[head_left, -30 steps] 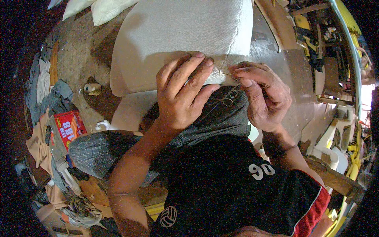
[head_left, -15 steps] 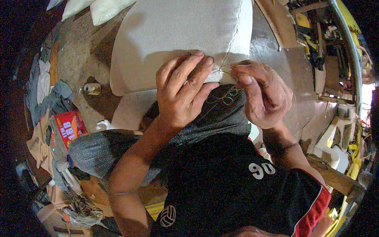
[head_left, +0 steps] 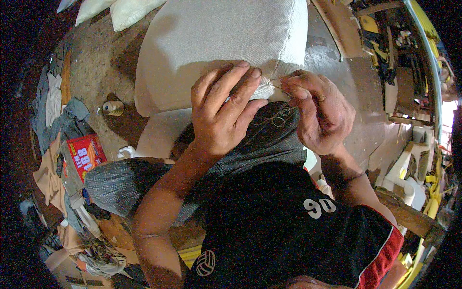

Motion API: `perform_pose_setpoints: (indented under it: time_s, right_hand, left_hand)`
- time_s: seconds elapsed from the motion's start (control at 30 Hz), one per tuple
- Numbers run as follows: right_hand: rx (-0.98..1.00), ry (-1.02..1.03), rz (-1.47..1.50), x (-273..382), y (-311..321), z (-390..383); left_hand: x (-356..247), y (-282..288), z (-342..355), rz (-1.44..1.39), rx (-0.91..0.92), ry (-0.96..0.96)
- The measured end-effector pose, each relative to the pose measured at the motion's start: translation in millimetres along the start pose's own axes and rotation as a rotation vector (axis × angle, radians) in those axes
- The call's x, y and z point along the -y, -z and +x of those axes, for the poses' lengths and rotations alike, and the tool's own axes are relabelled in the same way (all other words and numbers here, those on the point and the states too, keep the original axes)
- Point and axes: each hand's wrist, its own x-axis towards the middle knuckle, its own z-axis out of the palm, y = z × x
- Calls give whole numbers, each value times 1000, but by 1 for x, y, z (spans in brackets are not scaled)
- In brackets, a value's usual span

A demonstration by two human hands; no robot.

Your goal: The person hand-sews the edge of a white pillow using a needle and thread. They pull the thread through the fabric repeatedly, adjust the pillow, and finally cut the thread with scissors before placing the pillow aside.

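Observation:
A large cushion (head_left: 216, 38) covered in pale woven fabric stands before me, a seam running down near its right edge. My left hand (head_left: 224, 103) rests on its near edge, fingers stretched out and slightly apart against the cloth. Beside it, at the seam's lower end, my right hand (head_left: 325, 111) is closed, thumb and forefinger pinching a thin thread. Loose coils of this thread (head_left: 279, 118) hang between the hands, over my dark checked trousers. Whether a needle is also between the right fingertips is too small to tell.
A spool of twine (head_left: 113, 108) lies on the floor at left. Near it are a red printed package (head_left: 87, 153) and heaped clothing (head_left: 70, 118). White pillows (head_left: 132, 12) lie at the far left. Cluttered wooden shelving (head_left: 390, 53) and a wooden beam (head_left: 409, 212) stand at right.
My right hand has shifted slightly left toward the seam, and the thread loop at its fingertips looks smaller. The hanging coils have moved a little. My left hand stays on the cushion.

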Motion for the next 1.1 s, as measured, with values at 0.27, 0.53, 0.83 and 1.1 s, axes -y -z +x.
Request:
perform_pose_setpoints:
  time_s: [0.27,0.53,0.83,1.1]
  right_hand:
    - [51,-243,257,-3,3,9]
    - [66,-254,363,-3,3,12]
    - [4,-158,327,-3,-1,8]
    - [35,-276,368,-1,1,14]
  left_hand:
    - [0,0,-1,30,-1,-10]
    - [0,0,-1,34,3,-4]
    - [-4,4,0,26,27,6]
    - [-4,4,-1,-121,-38,42]
